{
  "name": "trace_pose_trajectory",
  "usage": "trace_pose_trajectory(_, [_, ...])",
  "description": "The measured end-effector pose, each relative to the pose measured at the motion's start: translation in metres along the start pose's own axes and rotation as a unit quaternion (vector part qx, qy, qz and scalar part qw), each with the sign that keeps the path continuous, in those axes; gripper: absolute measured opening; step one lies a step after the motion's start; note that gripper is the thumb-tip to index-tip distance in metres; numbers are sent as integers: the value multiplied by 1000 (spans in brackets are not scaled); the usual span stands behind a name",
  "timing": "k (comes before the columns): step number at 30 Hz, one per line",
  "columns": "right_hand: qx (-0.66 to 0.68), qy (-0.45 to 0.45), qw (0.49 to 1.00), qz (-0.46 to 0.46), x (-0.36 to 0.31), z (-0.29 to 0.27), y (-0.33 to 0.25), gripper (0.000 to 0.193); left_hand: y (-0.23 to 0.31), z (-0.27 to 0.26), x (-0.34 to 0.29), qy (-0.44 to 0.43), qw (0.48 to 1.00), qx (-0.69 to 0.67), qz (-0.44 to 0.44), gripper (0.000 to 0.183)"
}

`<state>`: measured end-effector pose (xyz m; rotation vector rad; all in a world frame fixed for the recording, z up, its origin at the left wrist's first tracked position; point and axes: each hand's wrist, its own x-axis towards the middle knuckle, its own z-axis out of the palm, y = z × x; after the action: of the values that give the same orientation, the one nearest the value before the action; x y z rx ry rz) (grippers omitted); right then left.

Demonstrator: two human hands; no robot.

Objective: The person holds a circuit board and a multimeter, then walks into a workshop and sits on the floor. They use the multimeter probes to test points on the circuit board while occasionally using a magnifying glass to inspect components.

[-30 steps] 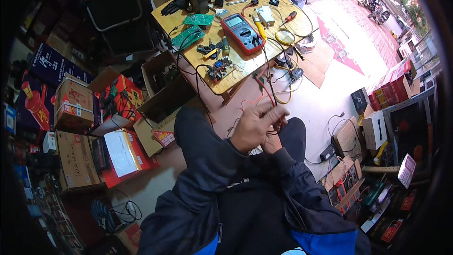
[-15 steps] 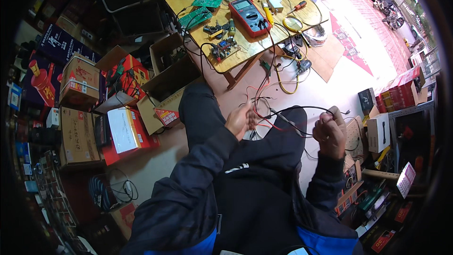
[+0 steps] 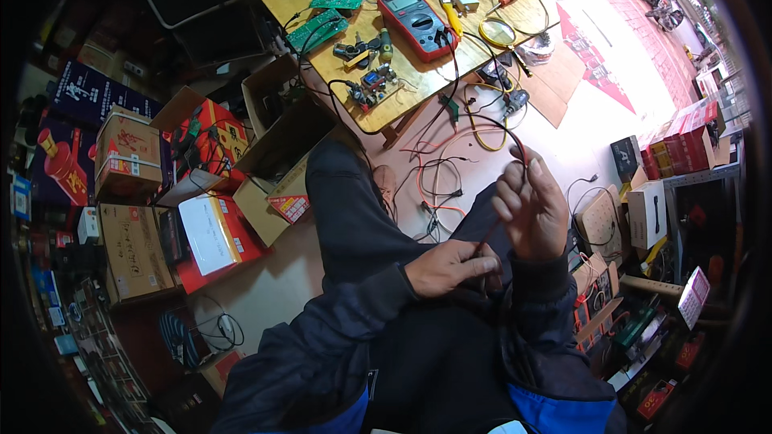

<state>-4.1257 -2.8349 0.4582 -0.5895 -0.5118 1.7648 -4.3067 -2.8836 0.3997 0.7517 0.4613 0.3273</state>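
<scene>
My right hand (image 3: pixel 532 205) is closed around a thin black cable (image 3: pixel 505 130), which arcs up and away from its thumb toward the floor beyond. Just below and to the left, my left hand (image 3: pixel 452 268) pinches what looks like the same cable in front of my lap. A dark reddish stretch of it runs between the two hands; the ends are hidden by my fingers. On the floor between my legs lies a tangle of red, white and black wires (image 3: pixel 441 185). A red multimeter (image 3: pixel 416 26) rests on the wooden table ahead, its leads trailing over the edge.
The wooden table (image 3: pixel 354 112) also carries green circuit boards (image 3: pixel 318 30), a yellow cutter (image 3: pixel 450 14), a screwdriver (image 3: pixel 505 0) and a yellow cable coil (image 3: pixel 497 32). Cardboard boxes (image 3: pixel 133 249) crowd the left. More boxes and a pegboard shelf (image 3: pixel 650 289) stand at my right.
Both hands have come closer together; the left moved right and down toward my lap, the right moved slightly left. The cable now arcs away from the right hand instead of stretching between spread hands.
</scene>
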Motion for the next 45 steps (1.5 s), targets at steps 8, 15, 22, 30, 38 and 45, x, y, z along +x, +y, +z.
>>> trace_pose_trajectory(8, [-321, -86, 928, 169, -7, -4, 37, 64, 33, -47, -13, 197, 935, -215, 202, 49])
trace_pose_trajectory(15, [-520, -77, 813, 249, -5, -12, 45, 39, 14, -47, -14, 340, 915, 4, 217, 61])
trace_pose_trajectory(22, [-232, 12, 936, 265, -26, -18, 35, 47, 8, -54, -45, 281, 935, -137, 168, 65])
trace_pose_trajectory(30, [40, 8, 999, -15, -43, -35, 26, 54, 9, -39, -84, 86, 864, -387, 310, 66])
trace_pose_trajectory(38, [39, -99, 982, -155, -37, -21, -1, 32, 64, -21, -157, -75, 728, -390, 558, 23])
trace_pose_trajectory(45, [-196, -9, 980, 22, -14, 23, 60, 32, 70, -20, -130, -7, 743, -428, 515, 23])
